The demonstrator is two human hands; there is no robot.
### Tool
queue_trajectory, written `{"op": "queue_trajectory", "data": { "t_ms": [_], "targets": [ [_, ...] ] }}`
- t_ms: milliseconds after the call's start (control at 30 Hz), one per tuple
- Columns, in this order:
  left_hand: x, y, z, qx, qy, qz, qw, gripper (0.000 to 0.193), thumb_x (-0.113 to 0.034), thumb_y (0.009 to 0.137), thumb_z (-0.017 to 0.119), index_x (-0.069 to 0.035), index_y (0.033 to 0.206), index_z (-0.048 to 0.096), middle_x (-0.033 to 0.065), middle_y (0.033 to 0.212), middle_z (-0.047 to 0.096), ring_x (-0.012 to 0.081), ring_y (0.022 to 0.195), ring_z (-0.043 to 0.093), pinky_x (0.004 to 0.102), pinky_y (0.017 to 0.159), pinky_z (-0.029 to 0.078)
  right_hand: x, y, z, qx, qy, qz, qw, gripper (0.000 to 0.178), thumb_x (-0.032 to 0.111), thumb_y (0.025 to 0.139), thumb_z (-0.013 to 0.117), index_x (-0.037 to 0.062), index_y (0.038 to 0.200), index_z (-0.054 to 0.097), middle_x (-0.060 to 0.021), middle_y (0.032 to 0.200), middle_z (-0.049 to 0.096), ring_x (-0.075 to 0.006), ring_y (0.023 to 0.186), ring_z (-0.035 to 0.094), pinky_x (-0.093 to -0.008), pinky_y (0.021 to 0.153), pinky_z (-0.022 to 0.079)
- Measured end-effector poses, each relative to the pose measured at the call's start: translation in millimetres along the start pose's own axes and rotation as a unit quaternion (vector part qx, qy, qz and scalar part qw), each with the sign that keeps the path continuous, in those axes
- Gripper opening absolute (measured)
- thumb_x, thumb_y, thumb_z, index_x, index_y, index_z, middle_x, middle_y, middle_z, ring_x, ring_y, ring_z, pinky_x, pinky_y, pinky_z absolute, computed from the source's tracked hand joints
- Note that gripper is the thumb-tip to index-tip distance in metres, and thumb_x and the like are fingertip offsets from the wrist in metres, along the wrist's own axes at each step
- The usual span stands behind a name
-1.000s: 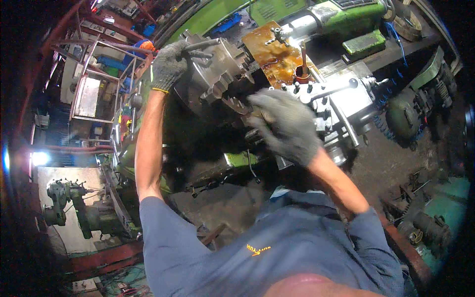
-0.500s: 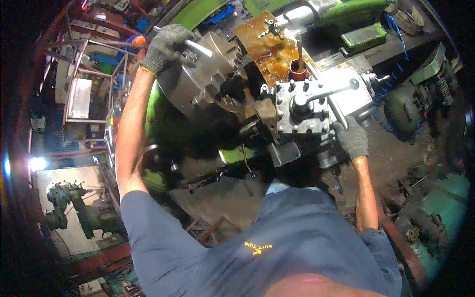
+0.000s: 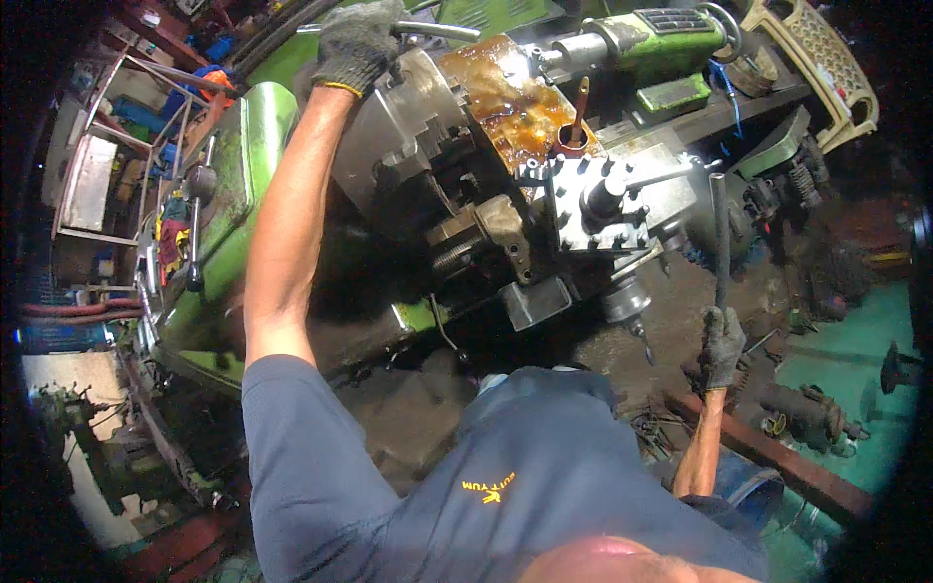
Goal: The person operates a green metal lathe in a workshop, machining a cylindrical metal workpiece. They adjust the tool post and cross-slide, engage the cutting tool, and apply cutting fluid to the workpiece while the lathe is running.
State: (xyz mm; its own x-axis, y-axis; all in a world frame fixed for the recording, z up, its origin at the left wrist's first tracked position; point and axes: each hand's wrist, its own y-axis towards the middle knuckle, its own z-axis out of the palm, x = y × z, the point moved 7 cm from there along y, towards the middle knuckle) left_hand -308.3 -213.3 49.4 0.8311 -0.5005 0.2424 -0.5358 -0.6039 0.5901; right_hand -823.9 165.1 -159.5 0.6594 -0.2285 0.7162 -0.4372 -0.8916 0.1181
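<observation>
My left hand (image 3: 358, 44), in a grey knitted glove, is closed around a metal bar (image 3: 442, 30) above the lathe chuck (image 3: 403, 136). The bar sticks out on both sides of the fist; whether it joins a chuck key is hidden. Out to the right, my gloved right hand (image 3: 722, 350) grips the lower end of a long steel pipe (image 3: 720, 233), which points away from me. That pipe stands apart from the square tool post (image 3: 593, 219) and its clamping lever (image 3: 661, 177).
An oily brown sheet (image 3: 505, 92) lies behind the chuck, with a red pot (image 3: 571, 146) holding a brush at its edge. The green tailstock (image 3: 671, 37) is at the back. A headstock lever (image 3: 197, 185) rises at left. A beige plastic stool (image 3: 821, 73) stands far right.
My right hand has drawn the pipe off the tool post toward the lower right. My left hand still holds its bar, now turned closer to level. The whole view has shifted.
</observation>
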Motion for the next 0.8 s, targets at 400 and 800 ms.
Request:
{"op": "queue_trajectory", "data": {
  "t_ms": [400,800],
  "targets": [
    [6.2,2.3,8.3,0.02,0.058,-0.052,0.997,0.018,-0.023,0.086,0.056,-0.014,0.097,0.068,0.0121,0.085,0.073,0.0334,0.083,0.072,0.0511,0.071,0.052,250.3,60.1,92.8,0.031,-0.003,-0.249,0.968,0.033,0.036,0.097,0.068,0.0036,0.091,0.071,-0.0127,0.066,0.067,-0.0212,0.055,0.064,-0.0364,0.055,0.049],
    [8.2,-0.4,12.9,-0.031,0.006,-0.033,0.999,0.014,-0.024,0.087,0.055,-0.015,0.089,0.065,0.0138,0.081,0.069,0.0358,0.082,0.069,0.0515,0.073,0.052,275.3,121.4,72.8,-0.057,-0.206,-0.379,0.9,0.025,0.032,0.093,0.074,0.0071,0.093,0.071,-0.0143,0.066,0.052,-0.0125,0.059,0.054,-0.0347,0.057,0.046]
  ]
}}
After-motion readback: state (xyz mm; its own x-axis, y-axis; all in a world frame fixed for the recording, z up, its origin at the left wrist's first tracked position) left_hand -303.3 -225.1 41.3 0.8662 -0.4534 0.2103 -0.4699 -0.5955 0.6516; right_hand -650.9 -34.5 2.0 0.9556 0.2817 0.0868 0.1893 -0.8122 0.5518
